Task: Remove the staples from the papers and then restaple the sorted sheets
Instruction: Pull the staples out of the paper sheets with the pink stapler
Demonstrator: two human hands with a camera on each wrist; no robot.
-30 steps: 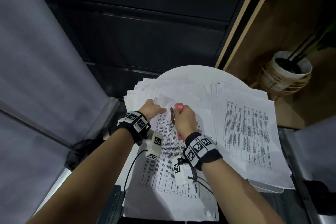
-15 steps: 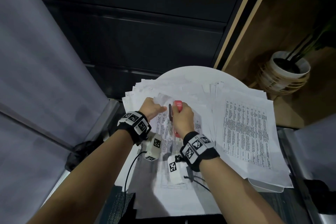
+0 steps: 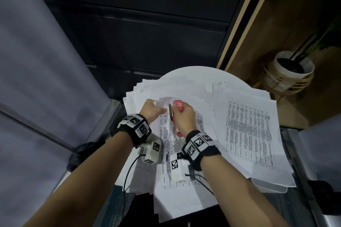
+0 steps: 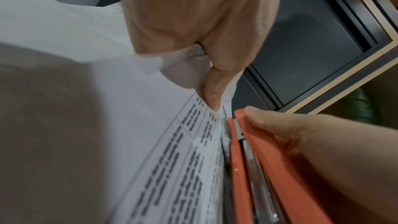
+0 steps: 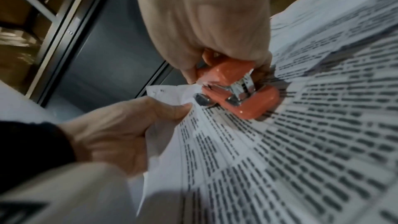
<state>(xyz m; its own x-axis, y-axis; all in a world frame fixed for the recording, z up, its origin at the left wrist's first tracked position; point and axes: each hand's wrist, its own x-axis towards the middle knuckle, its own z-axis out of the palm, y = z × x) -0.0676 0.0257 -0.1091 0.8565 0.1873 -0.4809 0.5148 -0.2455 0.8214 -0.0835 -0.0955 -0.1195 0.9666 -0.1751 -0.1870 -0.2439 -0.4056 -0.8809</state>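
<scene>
My right hand (image 3: 184, 116) grips a red stapler (image 3: 178, 105) with its metal jaw against the top corner of a printed sheaf (image 3: 175, 153). In the right wrist view the stapler (image 5: 241, 98) bites that corner while my left hand (image 5: 120, 125) pinches the paper just beside it. My left hand (image 3: 153, 109) holds the folded-back corner (image 4: 185, 67) between thumb and fingers. The left wrist view has the stapler (image 4: 243, 159) lying along the sheaf's edge (image 4: 176, 168), with my right thumb on its top.
Spread white sheets (image 3: 184, 86) cover a round white table (image 3: 199, 71). Another printed stack (image 3: 249, 134) lies to the right. A potted plant in a white pot (image 3: 293, 71) stands on the floor at far right. A grey curtain (image 3: 36, 79) hangs on the left.
Both hands have risen slightly with the sheaf's top corner; the stapler stays at that corner in my right hand. The lower edge of the sheaf has shifted a little.
</scene>
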